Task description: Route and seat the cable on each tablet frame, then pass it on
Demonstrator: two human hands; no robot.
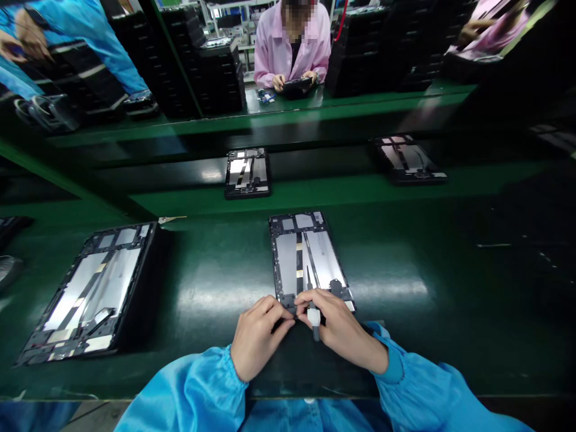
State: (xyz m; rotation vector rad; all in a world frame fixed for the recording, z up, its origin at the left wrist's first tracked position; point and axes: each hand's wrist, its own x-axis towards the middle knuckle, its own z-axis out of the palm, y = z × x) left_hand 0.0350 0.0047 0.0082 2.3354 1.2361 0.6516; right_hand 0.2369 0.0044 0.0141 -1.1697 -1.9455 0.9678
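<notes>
Right hand [342, 329]: fingers closed on a white-handled pick [314, 318], thin tip up over a tablet frame [306, 258]. Left hand [257, 338]: fingers pinch the frame's near edge. Frame lies flat on the green counter [418, 336], near its front edge, mid-span. Second frame [92, 294] lies flat toward the left end. Two more frames [247, 174] sit on a far counter [342, 192]. Beyond, a person in a pink coat [291, 51] handles a dark tablet [297, 86].
</notes>
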